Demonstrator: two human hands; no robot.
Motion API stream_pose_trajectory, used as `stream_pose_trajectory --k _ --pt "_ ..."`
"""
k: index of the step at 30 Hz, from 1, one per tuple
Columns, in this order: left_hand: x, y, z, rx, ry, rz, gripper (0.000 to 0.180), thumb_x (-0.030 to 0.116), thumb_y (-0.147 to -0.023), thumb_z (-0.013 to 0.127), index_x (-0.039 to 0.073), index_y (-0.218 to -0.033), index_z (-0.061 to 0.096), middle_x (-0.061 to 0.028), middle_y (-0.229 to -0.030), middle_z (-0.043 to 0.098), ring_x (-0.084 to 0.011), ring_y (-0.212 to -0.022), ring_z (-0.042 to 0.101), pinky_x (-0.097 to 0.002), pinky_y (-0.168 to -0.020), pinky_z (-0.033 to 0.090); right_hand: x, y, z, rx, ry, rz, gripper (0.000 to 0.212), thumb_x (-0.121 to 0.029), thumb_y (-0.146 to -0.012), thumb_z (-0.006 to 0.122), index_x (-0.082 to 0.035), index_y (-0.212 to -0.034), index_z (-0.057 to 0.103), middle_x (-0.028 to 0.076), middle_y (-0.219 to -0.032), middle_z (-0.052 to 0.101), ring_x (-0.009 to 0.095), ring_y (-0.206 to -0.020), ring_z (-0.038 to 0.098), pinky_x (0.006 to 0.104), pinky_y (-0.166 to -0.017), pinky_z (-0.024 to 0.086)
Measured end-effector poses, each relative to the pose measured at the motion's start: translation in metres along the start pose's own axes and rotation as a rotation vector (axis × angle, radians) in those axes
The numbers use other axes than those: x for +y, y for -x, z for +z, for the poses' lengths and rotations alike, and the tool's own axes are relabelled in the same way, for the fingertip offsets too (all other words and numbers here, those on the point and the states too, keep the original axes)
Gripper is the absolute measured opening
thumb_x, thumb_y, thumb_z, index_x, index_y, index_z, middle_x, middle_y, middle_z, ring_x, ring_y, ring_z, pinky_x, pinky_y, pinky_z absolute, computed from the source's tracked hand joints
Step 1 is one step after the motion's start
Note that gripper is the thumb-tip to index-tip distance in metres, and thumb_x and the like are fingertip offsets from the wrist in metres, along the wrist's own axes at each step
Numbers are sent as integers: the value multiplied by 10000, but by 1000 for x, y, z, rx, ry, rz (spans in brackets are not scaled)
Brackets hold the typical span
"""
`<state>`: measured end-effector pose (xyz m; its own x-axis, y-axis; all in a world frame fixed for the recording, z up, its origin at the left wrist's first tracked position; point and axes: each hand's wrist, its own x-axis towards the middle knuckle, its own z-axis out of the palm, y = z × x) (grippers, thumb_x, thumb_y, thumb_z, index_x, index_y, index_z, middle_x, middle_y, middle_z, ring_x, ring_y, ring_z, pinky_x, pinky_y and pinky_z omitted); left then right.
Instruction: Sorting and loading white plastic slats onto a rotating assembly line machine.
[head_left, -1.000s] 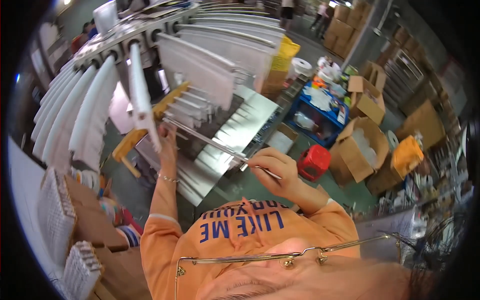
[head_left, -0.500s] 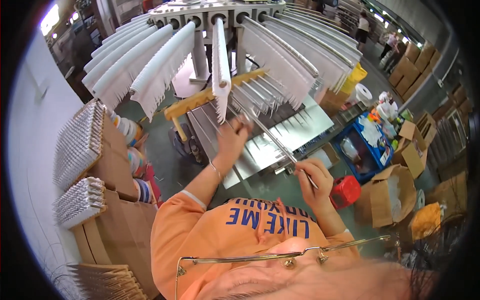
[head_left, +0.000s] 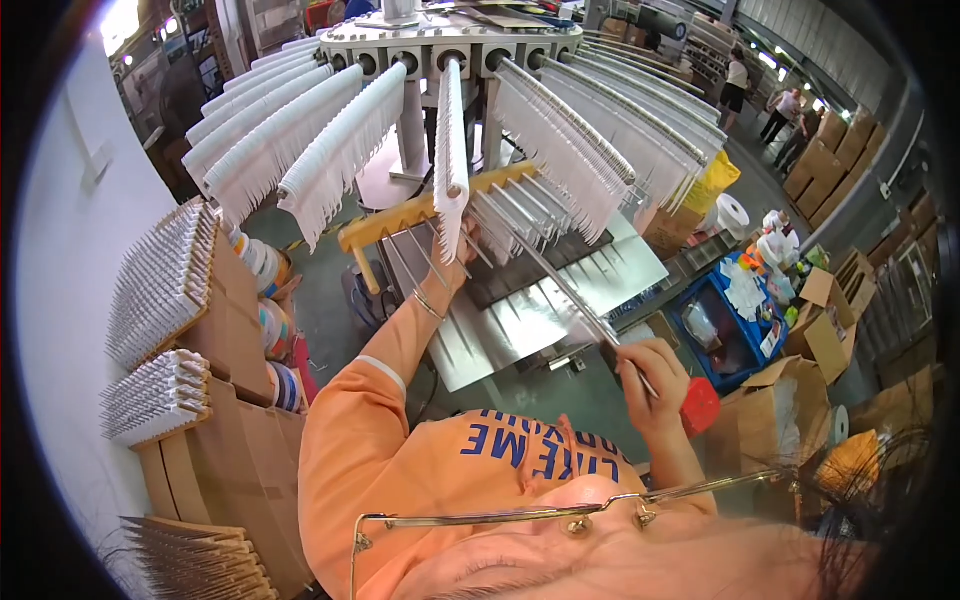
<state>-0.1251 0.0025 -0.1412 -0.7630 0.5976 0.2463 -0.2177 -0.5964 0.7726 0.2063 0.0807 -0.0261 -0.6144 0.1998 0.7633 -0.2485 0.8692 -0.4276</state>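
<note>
My right hand (head_left: 652,385) is closed around the near end of a long thin metal rod (head_left: 565,285), which slants up and left over a shiny metal table. Farther left, my left hand (head_left: 452,250) reaches in among the metal rods of a yellow wooden rack (head_left: 400,217). Its fingers are partly hidden behind a white fringed strip (head_left: 452,165) hanging in front of it, so their grip does not show. Many more white fringed strips hang on spokes around a round metal machine hub (head_left: 440,48) above the table (head_left: 480,355).
Cardboard boxes (head_left: 225,440) topped with spiky racks (head_left: 160,285) stand at the left by the wall. To the right are a blue crate (head_left: 730,310), a red container (head_left: 700,407) and open cartons (head_left: 775,405). People (head_left: 735,85) stand far back right.
My left hand has moved forward and slightly left, in behind the hanging strip. My right hand, still gripping the rod, has shifted slightly right and nearer. The whole view has also shifted a little.
</note>
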Motion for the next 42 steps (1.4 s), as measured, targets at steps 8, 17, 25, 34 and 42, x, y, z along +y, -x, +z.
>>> stream_pose_trajectory --k 8,17,25,34,42 --pt "9 77 64 -273 -635 35 340 242 -891 451 11 -1134 509 17 -673 495 -62 -531 413 -200 -521 375 19 30 -9 85 -30 19 148 69 -720 530 29 -850 586 122 -743 569 202 -642 555 271 -582 443" --pt "-8 -12 23 12 -123 24 205 253 -869 484 96 -998 516 53 -654 413 -54 -460 299 -190 -407 234 10 3 -11 58 -13 95 145 99 -754 502 26 -845 589 81 -713 533 135 -571 516 200 -505 381" --pt "12 54 82 -37 -341 -113 270 145 -854 528 16 -1091 533 34 -672 495 -32 -523 374 -173 -479 284 19 46 -7 377 -642 505 193 -135 -892 413 6 -939 536 53 -739 508 95 -607 490 210 -512 375" --pt "3 62 129 -343 -277 -240 282 145 -888 488 45 -1150 509 36 -685 433 -28 -497 307 -165 -449 246 77 100 -58 910 -809 705 135 -36 -837 484 -44 -961 536 24 -792 535 54 -592 452 173 -504 361" --pt "-42 73 192 -390 -723 -62 178 11 -839 464 30 -993 552 56 -706 456 -10 -554 335 -164 -471 254 211 120 -115 858 -959 607 106 -52 -821 479 -30 -904 541 41 -723 545 74 -572 453 181 -501 352"
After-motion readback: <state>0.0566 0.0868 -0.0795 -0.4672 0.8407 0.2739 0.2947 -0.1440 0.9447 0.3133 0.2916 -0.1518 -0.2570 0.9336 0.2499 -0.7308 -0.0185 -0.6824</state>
